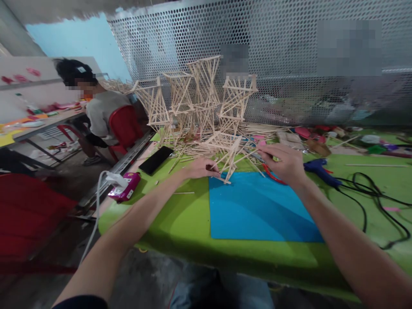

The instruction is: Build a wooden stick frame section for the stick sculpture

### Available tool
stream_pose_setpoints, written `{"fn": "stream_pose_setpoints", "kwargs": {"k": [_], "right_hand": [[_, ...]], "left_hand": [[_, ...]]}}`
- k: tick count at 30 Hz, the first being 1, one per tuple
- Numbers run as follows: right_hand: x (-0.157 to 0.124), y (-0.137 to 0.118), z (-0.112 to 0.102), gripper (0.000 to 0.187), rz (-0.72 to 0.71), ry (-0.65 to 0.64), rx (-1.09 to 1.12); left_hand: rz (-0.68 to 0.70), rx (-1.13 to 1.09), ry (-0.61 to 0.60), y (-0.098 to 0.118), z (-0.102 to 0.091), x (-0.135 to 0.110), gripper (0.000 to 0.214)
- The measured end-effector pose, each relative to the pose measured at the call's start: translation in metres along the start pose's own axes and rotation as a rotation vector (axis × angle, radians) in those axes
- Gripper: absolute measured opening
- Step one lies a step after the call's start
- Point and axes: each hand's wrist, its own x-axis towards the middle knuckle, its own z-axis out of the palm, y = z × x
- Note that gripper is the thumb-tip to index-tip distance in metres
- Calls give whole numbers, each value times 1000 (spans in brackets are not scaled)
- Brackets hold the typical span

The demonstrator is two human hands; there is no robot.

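Note:
My left hand (203, 168) grips the lower left edge of a small twisted frame of thin wooden sticks (229, 158), which stands tilted over the back edge of a blue sheet (257, 210). Its fingers are curled around the frame's base. To the right, my right hand (283, 161) is closed in a pinch, and a thin wooden stick (247, 156) runs from its fingertips toward the frame. Below that hand shows a red curved tool handle (273, 174). A blue glue gun (322, 171) lies just right of my right wrist.
Several stick towers (204, 81) stand behind, among loose sticks (193, 148). A black phone (156, 160) and purple power strip (125, 187) lie left on the green table (180, 223). Black cable (365, 206) loops at right. A person (106, 107) sits on a red chair at left.

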Motion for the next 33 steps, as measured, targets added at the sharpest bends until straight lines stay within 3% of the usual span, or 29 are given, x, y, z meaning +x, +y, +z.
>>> {"fn": "stream_pose_setpoints", "kwargs": {"k": [5, 13, 20, 28, 33], "right_hand": [[0, 2, 1, 23, -5, -14, -11], [-1, 5, 7, 20, -73, 64, -147], [-2, 6, 12, 21, -130, 89, -218], [2, 4, 13, 22, 18, 44, -199], [6, 10, 2, 25, 127, 92, -200]], "left_hand": [[16, 37, -16, -2, 0, 0, 40], [21, 67, -6, -3, 1, 1, 47], [5, 85, 3, -3, 2, 1, 40], [-5, 80, 12, -1, 3, 1, 41], [-14, 66, 6, 0, 1, 0, 43]]}}
